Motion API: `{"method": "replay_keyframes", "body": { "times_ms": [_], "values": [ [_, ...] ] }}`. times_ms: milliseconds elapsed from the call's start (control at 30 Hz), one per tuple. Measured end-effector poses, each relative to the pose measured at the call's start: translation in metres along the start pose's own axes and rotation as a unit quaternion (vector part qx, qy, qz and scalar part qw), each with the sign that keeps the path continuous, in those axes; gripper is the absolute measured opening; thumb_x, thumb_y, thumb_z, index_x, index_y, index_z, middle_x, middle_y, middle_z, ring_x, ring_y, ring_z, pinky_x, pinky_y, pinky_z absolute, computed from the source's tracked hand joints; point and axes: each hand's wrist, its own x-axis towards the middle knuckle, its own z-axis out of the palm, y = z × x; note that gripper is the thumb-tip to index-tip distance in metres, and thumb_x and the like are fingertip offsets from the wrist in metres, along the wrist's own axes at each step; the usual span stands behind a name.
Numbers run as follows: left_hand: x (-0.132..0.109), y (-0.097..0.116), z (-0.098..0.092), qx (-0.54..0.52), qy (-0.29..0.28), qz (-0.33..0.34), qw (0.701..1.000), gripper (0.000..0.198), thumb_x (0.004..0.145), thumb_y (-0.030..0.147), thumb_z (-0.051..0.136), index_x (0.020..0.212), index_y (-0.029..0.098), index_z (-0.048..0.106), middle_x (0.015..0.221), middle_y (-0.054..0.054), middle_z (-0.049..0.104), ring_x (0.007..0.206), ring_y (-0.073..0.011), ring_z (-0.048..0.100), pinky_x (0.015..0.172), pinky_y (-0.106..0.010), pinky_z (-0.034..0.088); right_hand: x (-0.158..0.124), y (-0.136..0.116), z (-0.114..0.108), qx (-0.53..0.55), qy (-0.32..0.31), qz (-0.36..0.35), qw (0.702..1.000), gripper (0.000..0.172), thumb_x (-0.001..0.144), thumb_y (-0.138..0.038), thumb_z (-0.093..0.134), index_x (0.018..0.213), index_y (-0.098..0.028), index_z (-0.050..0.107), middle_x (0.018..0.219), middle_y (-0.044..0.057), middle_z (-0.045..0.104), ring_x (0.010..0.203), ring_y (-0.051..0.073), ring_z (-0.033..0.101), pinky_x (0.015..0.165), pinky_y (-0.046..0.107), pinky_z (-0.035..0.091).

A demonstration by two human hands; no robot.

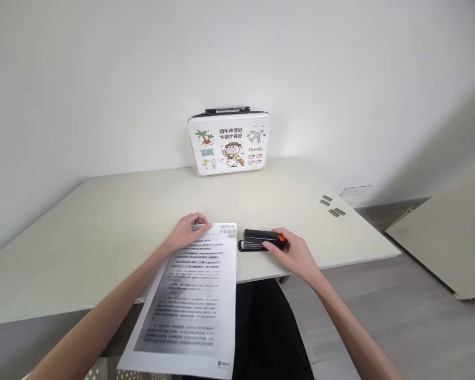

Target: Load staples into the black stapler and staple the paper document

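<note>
My left hand (pixel 188 228) pinches the top corner of the paper (pixel 193 295), which overhangs the worktop's (pixel 122 221) near edge; my right hand (pixel 295 253) curls over the stapler (pixel 259 239) just beside it. I judge nothing is stapled yet: the stapler lies flat, clear of the paper

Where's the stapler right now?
Head view: the stapler lies on the table just right of centre, beside the top right corner of the printed sheet, with the right hand gripping its orange end.
</note>
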Motion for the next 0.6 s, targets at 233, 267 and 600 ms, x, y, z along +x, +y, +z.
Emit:
{"method": "replay_keyframes", "body": {
  "times_ms": [233, 267, 600],
  "values": [
    [-0.004, 0.015, 0.016, 0.039, 0.004, 0.014, 0.999, 0.031, 0.091, 0.055, 0.061, 0.092, 0.025, 0.07, 0.098, -0.004, 0.076, 0.097, -0.0256, 0.067, 0.094, -0.041, 0.051, -0.001, -0.004, 0.0, -0.001, 0.001, 0.003, 1.0, 0.045, 0.092, -0.066, 0.062, 0.107, -0.024, 0.069, 0.098, 0.006, 0.075, 0.076, 0.022, 0.064, 0.068, 0.035, 0.055],
    [-0.004, 0.018, 0.018, 0.041, 0.005, 0.016, 0.999, 0.03, 0.09, 0.054, 0.062, 0.092, 0.025, 0.07, 0.098, -0.003, 0.076, 0.098, -0.0257, 0.067, 0.096, -0.041, 0.051, -0.001, -0.004, 0.0, 0.0, 0.0, 0.003, 1.0, 0.045, 0.091, -0.066, 0.062, 0.107, -0.024, 0.069, 0.098, 0.006, 0.075, 0.076, 0.022, 0.064, 0.069, 0.035, 0.055],
    [-0.008, 0.034, 0.036, 0.041, 0.008, 0.008, 0.999, 0.024, 0.09, 0.048, 0.064, 0.093, 0.025, 0.07, 0.099, -0.003, 0.077, 0.099, -0.0265, 0.067, 0.105, -0.047, 0.045, -0.002, -0.001, -0.001, -0.009, -0.004, 0.008, 1.0, 0.049, 0.091, -0.068, 0.062, 0.109, -0.024, 0.069, 0.101, 0.007, 0.076, 0.076, 0.023, 0.065, 0.068, 0.035, 0.054]
  ]
}}
